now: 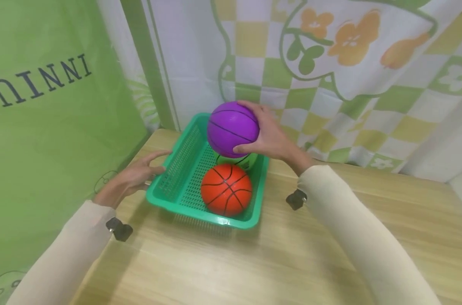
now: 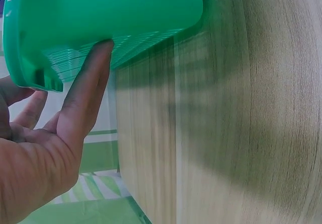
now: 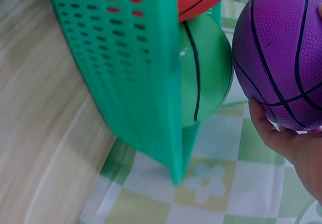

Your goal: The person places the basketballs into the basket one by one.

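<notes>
My right hand (image 1: 268, 134) grips a purple toy basketball (image 1: 231, 127) from its right side, thumb below and fingers over the top. It is held above the back of a green plastic basket (image 1: 212, 219). Under it in the basket is a green ball (image 3: 205, 68), mostly hidden by the purple one in the head view. An orange-red basketball (image 1: 226, 189) lies in the basket's front right. At the basket's left side is my left hand (image 1: 136, 173), thumb and fingers spread at the rim. In the left wrist view, one straight fingertip (image 2: 104, 45) touches the basket's outer wall.
The basket stands on a light wooden table (image 1: 292, 254). A checked, flowered curtain (image 1: 292, 84) hangs behind the table, and a green cloth with lettering (image 1: 55, 140) hangs along the left. Each wrist wears a small black device.
</notes>
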Tool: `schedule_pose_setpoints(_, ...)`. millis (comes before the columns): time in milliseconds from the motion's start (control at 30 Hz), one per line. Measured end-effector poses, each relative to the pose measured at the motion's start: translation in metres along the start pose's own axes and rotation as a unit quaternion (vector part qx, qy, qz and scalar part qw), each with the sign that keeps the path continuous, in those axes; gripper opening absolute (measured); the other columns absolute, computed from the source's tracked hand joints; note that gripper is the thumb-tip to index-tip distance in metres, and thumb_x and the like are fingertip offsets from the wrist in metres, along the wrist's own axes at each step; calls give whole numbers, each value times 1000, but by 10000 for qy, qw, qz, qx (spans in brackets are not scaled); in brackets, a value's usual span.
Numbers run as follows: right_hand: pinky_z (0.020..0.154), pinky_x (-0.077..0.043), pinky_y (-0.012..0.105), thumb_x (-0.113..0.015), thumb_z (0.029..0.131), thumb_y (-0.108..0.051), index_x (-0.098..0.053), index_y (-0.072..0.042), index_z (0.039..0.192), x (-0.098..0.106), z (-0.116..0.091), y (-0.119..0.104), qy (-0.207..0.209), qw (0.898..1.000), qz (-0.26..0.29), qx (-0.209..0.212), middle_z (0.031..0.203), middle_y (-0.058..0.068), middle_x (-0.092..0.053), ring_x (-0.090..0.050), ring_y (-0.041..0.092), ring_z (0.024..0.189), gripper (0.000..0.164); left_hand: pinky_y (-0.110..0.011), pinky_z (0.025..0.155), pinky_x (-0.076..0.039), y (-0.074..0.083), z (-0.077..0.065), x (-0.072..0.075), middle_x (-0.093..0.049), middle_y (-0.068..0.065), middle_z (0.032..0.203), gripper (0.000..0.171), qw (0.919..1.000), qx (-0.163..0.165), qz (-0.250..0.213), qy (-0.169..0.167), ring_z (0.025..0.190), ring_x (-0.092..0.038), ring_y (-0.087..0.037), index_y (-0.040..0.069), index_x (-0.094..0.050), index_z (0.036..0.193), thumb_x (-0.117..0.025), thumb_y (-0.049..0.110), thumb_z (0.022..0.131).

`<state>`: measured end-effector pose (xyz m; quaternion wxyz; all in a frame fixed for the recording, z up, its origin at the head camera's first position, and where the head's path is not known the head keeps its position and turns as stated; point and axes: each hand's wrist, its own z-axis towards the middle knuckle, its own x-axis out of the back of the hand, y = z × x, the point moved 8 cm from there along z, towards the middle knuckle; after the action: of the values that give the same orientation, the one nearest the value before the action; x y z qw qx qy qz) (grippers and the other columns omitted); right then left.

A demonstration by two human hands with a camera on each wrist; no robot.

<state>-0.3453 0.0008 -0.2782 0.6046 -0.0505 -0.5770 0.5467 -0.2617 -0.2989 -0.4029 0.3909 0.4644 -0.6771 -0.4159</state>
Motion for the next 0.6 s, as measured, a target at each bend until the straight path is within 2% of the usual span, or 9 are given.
schedule_pose_setpoints(200,98,-48,51,-93,64,-32,-35,-23,154,-14,12,-15,-54,9993,0,379,147,10,-36,-43,28,128,107,-53,84,-57,-1,2,2,-51,-28,130,66,10000,-21,11,43,97,-65,-29,25,-17,162,-47,9,105)
schedule_pose_setpoints(333,98,-48,51,-93,64,-31,-37,-24,153,-26,19,-20,-187,9985,44,519,147,10,-34,-41,27,129,106,-52,85,-57,0,2,2,-48,-29,133,67,10000,-32,83,23,101,-64,-31,26,-16,162,-47,10,105)
schedule_pose_setpoints(600,95,-51,50,-94,66,-30,-36,-26,153,-45,29,-25,-533,9969,161,550,146,14,-31,-46,31,125,104,-53,85,-57,-2,2,2,-48,-29,133,67,10000,9,8,46,101,-64,-35,25,-15,162,-46,9,105)
